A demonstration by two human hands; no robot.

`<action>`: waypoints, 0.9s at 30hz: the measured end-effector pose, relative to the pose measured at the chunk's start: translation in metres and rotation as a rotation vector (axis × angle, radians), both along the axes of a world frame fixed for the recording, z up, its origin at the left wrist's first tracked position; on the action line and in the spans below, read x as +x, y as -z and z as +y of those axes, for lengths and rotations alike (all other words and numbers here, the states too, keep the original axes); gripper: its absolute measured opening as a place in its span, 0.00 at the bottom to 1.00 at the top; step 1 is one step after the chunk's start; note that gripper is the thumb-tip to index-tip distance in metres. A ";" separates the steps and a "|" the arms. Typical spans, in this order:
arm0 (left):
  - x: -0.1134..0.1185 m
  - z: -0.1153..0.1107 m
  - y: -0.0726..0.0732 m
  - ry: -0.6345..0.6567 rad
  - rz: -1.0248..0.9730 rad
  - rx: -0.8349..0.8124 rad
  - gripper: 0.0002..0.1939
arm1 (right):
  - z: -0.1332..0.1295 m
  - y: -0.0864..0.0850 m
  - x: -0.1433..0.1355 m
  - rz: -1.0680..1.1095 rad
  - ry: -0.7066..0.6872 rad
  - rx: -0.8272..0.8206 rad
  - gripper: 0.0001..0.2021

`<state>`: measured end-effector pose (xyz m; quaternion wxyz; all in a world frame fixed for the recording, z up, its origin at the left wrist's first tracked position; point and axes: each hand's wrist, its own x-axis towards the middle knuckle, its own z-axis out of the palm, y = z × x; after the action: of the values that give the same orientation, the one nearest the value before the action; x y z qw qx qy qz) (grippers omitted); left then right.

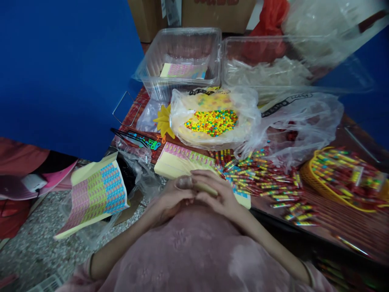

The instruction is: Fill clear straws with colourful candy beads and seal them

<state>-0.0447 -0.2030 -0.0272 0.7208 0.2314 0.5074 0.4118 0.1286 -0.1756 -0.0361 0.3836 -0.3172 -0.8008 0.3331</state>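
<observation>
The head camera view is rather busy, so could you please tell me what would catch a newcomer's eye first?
Probably the bright multicoloured pellets in the open plastic bag near the middle. Next, the heap of slim tubes to its lower right, with more in the yellow basket farther right. The big blue panel dominates the upper left.

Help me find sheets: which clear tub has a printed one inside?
The left tub: it has a printed sheet inside, while the right tub holds crumpled clear plastic.
</observation>
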 end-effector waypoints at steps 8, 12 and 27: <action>-0.027 0.014 0.006 -0.206 0.065 -0.063 0.25 | 0.024 0.040 -0.003 -0.280 0.381 0.118 0.16; -0.029 0.019 0.006 -0.269 0.089 -0.052 0.26 | 0.031 0.048 -0.029 -0.524 0.300 0.156 0.27; -0.041 0.028 0.003 -0.232 0.162 0.077 0.20 | 0.046 0.051 -0.011 -0.452 0.055 0.195 0.18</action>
<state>-0.0853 -0.1755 -0.0303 0.6156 0.2314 0.5709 0.4915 0.1177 -0.1299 -0.0874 0.2327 -0.3669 -0.8856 0.1645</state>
